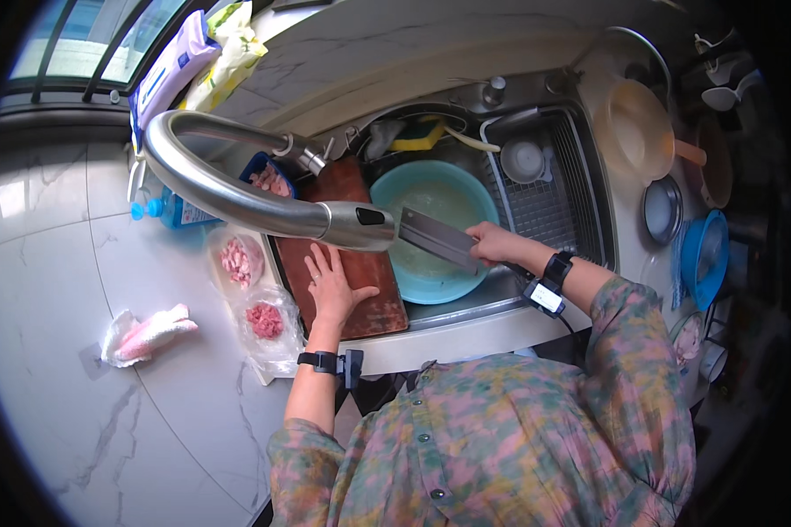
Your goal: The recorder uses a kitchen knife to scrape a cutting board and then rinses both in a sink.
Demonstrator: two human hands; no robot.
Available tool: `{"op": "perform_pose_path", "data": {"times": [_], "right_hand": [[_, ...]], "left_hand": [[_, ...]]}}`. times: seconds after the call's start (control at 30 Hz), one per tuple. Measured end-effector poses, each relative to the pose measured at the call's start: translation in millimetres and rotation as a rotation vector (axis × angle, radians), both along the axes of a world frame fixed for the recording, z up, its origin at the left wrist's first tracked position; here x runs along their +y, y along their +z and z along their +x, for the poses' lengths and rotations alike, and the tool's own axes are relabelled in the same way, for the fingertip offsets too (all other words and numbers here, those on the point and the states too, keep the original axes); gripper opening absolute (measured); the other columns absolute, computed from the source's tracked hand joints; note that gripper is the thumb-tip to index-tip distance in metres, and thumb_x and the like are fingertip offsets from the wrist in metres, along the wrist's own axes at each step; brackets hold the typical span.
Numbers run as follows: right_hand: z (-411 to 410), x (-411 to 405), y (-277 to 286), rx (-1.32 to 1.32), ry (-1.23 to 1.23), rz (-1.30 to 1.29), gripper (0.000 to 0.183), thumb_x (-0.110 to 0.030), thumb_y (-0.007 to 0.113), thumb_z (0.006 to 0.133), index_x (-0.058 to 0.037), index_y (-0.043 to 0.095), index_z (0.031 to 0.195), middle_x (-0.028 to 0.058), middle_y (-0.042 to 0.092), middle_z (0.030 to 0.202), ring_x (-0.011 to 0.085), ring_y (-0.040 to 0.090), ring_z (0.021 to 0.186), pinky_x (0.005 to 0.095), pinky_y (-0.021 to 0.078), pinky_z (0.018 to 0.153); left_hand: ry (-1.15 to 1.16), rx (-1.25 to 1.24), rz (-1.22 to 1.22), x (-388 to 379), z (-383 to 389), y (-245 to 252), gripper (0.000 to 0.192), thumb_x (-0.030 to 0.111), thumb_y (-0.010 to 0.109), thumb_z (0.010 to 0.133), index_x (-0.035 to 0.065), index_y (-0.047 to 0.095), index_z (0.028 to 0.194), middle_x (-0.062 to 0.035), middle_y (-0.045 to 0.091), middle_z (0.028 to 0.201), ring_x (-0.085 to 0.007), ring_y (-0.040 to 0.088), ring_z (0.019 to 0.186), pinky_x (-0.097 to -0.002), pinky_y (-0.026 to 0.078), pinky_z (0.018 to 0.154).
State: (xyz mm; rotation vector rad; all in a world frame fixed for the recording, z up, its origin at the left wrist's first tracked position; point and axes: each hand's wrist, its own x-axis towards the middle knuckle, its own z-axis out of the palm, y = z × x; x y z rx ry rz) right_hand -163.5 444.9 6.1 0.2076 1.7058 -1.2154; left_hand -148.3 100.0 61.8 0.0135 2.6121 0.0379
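Observation:
My right hand [494, 242] grips the handle of a cleaver [438, 240], whose broad blade is over a turquoise plastic basin [382, 181] of cloudy water. Fingers spread, my left hand [333, 286] rests on a reddish-brown wooden cutting board [376, 296]. That board lies across the left side of the sink, partly hidden by the faucet. To its left, a clear bag or wrap holds minced meat [264, 321], and a bowl behind it contains chopped pale-pink meat [237, 261]. More meat pieces [270, 180] sit in a dark blue tray near the board's far end.
A curved steel faucet [237, 188] arches above the board and basin. Beyond the basin lies a yellow-green sponge [420, 134]; a wire rack [534, 204] holding a small white bowl [522, 161] occupies the sink's right side. A blue bottle [178, 209] stands at left.

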Motion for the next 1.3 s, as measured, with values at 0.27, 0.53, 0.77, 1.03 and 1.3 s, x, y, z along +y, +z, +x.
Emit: {"op": "perform_pose_path", "data": {"times": [0.27,0.53,0.77,1.03,1.3], "right_hand": [[4.4,-28.2,32.4,0.793,0.095,0.141,0.032,-0.006,0.052,0.081,-0.0046,0.066,0.111,0.0179,0.068,0.089,0.0401,0.065,0.087,0.0467,0.0528,0.077],[6.9,-23.5,38.3,0.893,0.303,0.138,0.028,-0.001,0.053,0.081,-0.0034,0.064,0.107,0.0176,0.067,0.097,0.0387,0.067,0.086,0.0478,0.0537,0.073],[48.5,-8.7,44.6,0.869,0.474,0.052,0.024,0.000,0.056,0.080,-0.0018,0.064,0.102,0.0186,0.067,0.092,0.0386,0.067,0.081,0.0467,0.0547,0.070],[-10.0,-20.6,1.3,0.899,0.204,0.116,0.024,-0.004,0.053,0.082,-0.0010,0.067,0.102,0.0234,0.068,0.087,0.0412,0.067,0.082,0.0488,0.0536,0.072],[35.6,-24.1,2.0,0.847,0.267,0.016,0.019,0.000,0.053,0.081,0.0003,0.063,0.097,0.0239,0.066,0.085,0.0422,0.066,0.082,0.0484,0.0532,0.070]], "left_hand": [[-0.016,0.003,0.005,-1.0,0.2,-2.6,0.132,0.056,0.088,0.054,0.0070,0.016,0.154,-0.0260,0.010,0.159,-0.0535,0.017,0.142,-0.0671,0.042,0.098],[-0.002,0.007,0.022,3.2,0.1,1.8,0.126,0.054,0.089,0.056,0.0049,0.023,0.151,-0.0234,0.016,0.157,-0.0533,0.016,0.143,-0.0658,0.038,0.102],[-0.028,0.021,0.043,1.0,0.0,2.6,0.125,0.052,0.089,0.056,0.0035,0.024,0.151,-0.0221,0.020,0.155,-0.0501,0.015,0.144,-0.0635,0.036,0.106],[-0.083,0.054,0.034,2.8,-0.1,1.8,0.126,0.053,0.088,0.056,0.0004,0.023,0.150,-0.0245,0.021,0.154,-0.0492,0.015,0.144,-0.0586,0.033,0.110],[-0.039,0.018,0.029,3.8,-2.3,2.2,0.128,0.055,0.088,0.055,0.0023,0.022,0.151,-0.0254,0.023,0.153,-0.0496,0.016,0.143,-0.0584,0.034,0.110]]}}
